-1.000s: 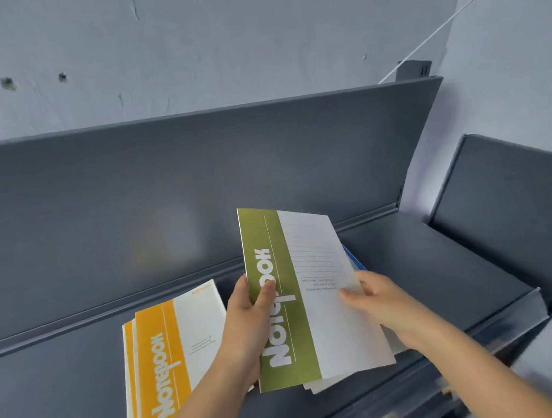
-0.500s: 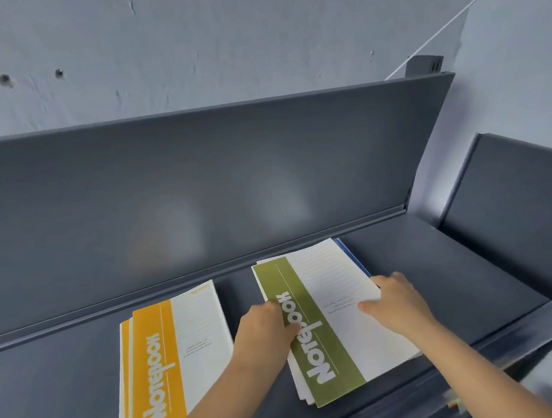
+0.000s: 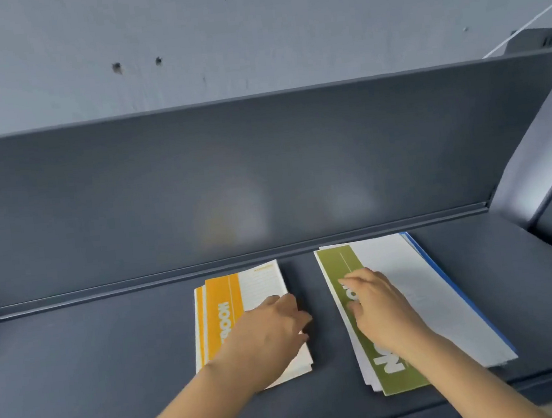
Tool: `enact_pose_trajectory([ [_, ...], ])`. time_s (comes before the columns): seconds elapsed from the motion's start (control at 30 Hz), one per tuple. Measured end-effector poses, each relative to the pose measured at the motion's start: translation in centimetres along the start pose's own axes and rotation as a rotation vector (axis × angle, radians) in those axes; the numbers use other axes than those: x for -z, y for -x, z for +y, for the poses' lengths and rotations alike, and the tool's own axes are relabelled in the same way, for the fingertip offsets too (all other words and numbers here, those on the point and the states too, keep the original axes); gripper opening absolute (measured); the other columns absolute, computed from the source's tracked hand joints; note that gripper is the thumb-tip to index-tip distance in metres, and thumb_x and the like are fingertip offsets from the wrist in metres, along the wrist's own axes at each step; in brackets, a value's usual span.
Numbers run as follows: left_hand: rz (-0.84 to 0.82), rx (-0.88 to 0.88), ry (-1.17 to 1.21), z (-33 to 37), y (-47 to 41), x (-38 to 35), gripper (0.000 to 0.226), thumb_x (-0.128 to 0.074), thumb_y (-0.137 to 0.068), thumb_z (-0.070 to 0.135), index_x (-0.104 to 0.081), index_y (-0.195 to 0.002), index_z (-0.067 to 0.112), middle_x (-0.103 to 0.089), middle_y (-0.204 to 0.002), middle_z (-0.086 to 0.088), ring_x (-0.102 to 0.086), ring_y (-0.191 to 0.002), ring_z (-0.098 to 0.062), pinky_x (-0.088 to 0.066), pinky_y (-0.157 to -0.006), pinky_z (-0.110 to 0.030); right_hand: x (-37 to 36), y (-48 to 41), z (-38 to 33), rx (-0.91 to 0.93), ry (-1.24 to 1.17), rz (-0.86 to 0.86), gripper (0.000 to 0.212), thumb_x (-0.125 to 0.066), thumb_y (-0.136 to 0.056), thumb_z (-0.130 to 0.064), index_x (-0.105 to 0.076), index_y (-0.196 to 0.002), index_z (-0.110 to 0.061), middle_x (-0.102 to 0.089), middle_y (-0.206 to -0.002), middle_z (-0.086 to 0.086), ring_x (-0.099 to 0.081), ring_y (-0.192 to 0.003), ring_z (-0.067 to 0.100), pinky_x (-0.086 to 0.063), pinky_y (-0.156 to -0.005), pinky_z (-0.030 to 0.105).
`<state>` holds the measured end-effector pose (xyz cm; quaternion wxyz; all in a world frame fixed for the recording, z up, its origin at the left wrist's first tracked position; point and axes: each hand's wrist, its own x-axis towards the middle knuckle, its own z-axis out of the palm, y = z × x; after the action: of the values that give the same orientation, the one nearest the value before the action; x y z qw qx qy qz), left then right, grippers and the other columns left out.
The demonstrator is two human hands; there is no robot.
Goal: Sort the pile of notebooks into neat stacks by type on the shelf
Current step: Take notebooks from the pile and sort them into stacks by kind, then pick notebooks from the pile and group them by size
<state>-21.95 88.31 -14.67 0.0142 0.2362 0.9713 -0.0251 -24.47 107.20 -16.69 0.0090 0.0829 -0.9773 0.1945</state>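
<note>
While under both hands [image 3: 270,332] [image 3: 381,313], stacks [image 3: 258,280] [image 3: 422,282] apart.

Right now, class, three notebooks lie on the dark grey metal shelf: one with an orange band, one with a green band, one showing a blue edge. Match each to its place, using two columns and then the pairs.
Things
1. orange-and-white paper notebook
2. green-and-white paper notebook
3. blue-edged notebook

Places
A. low in the right stack, only its edge showing
B. top of the left stack, under the left hand
C. top of the right stack, under the right hand

Pairs: 1-B, 2-C, 3-A
</note>
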Motion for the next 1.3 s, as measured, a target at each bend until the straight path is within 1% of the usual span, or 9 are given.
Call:
enact_pose_trajectory([
  [0.1,0.045,0.134,0.057,-5.4,5.3,0.1,0.041,-0.035,-0.102,0.040,-0.042,-0.142,0.032,-0.044,-0.132,0.007,-0.040,-0.127,-0.012,-0.048,-0.091,-0.030,-1.3,-1.3,-4.7,0.159,-0.005,-0.017,0.046,-0.047,-0.098,-0.023,-0.039,-0.143,-0.020,-0.038,-0.143,-0.009,-0.032,-0.133,0.011,-0.027,-0.108,0.022],
  [0.2,0.136,0.349,0.133,-12.3,12.4,-0.1,0.052,-0.027,-0.090,0.057,-0.050,-0.133,0.040,-0.050,-0.124,0.014,-0.046,-0.123,-0.009,-0.050,-0.088,-0.030,-2.9,-2.2,-10.7,0.311,-0.011,-0.044,0.045,-0.047,-0.098,-0.023,-0.041,-0.142,-0.022,-0.038,-0.142,-0.010,-0.034,-0.132,0.010,-0.029,-0.107,0.023],
  [0.3,0.273,0.589,0.115,-19.1,20.8,-0.6,0.032,-0.057,-0.091,0.043,-0.063,-0.121,0.035,-0.057,-0.114,0.011,-0.056,-0.115,-0.016,-0.052,-0.085,-0.033,-5.0,-1.7,-16.9,0.427,-0.016,-0.099,0.043,-0.045,-0.098,-0.021,-0.041,-0.141,-0.024,-0.037,-0.143,-0.011,-0.033,-0.133,0.009,-0.029,-0.107,0.022],
  [0.43,0.364,0.792,0.059,-25.5,32.3,-1.2,0.028,-0.080,-0.076,0.025,-0.074,-0.104,0.025,-0.065,-0.095,0.004,-0.067,-0.093,-0.026,-0.058,-0.073,-0.037,-8.2,0.2,-25.9,0.517,-0.021,-0.157,0.045,-0.047,-0.098,-0.025,-0.040,-0.142,-0.026,-0.039,-0.141,-0.014,-0.036,-0.131,0.007,-0.030,-0.105,0.019],
  [0.5,0.377,0.833,0.054,-27.5,37.3,-1.1,0.028,-0.081,-0.076,0.024,-0.075,-0.103,0.023,-0.065,-0.095,0.004,-0.067,-0.091,-0.026,-0.057,-0.073,-0.036,-9.6,1.5,-30.7,0.558,-0.031,-0.170,0.044,-0.046,-0.098,-0.027,-0.040,-0.142,-0.027,-0.039,-0.140,-0.015,-0.036,-0.130,0.006,-0.032,-0.103,0.020],
  [0.73,0.369,0.956,0.045,-33.3,51.0,0.1,0.033,-0.068,-0.087,0.031,-0.068,-0.119,0.024,-0.062,-0.111,0.002,-0.059,-0.106,-0.022,-0.054,-0.088,-0.039,-13.9,5.7,-47.2,0.702,-0.033,-0.204,0.043,-0.045,-0.098,-0.034,-0.041,-0.141,-0.025,-0.038,-0.142,-0.014,-0.030,-0.134,0.010,-0.028,-0.103,0.023],
  [0.9,0.360,1.034,0.016,-37.3,58.4,1.1,0.036,-0.064,-0.088,0.035,-0.064,-0.124,0.029,-0.061,-0.121,0.004,-0.056,-0.114,-0.018,-0.049,-0.093,-0.030,-16.4,6.6,-55.8,0.760,-0.015,-0.208,0.046,-0.046,-0.098,-0.034,-0.039,-0.142,-0.025,-0.039,-0.143,-0.012,-0.032,-0.132,0.010,-0.032,-0.106,0.026],
  [1.17,0.400,1.126,0.031,-44.7,62.8,1.3,0.043,-0.055,-0.092,0.044,-0.052,-0.134,0.034,-0.054,-0.131,0.009,-0.048,-0.125,-0.012,-0.047,-0.094,-0.026,-17.1,4.5,-67.3,0.874,-0.024,-0.141,0.055,-0.050,-0.095,-0.039,-0.033,-0.145,-0.024,-0.037,-0.144,-0.010,-0.032,-0.132,0.011,-0.032,-0.106,0.028],
  [1.3,0.342,1.151,0.030,-48.5,62.2,0.6,0.046,-0.050,-0.094,0.047,-0.046,-0.139,0.035,-0.050,-0.135,0.011,-0.044,-0.128,-0.010,-0.044,-0.096,-0.024,-17.5,2.0,-73.0,0.942,-0.035,-0.058,0.067,-0.053,-0.092,-0.045,-0.026,-0.148,-0.020,-0.031,-0.149,-0.006,-0.027,-0.137,0.013,-0.028,-0.110,0.030],
])
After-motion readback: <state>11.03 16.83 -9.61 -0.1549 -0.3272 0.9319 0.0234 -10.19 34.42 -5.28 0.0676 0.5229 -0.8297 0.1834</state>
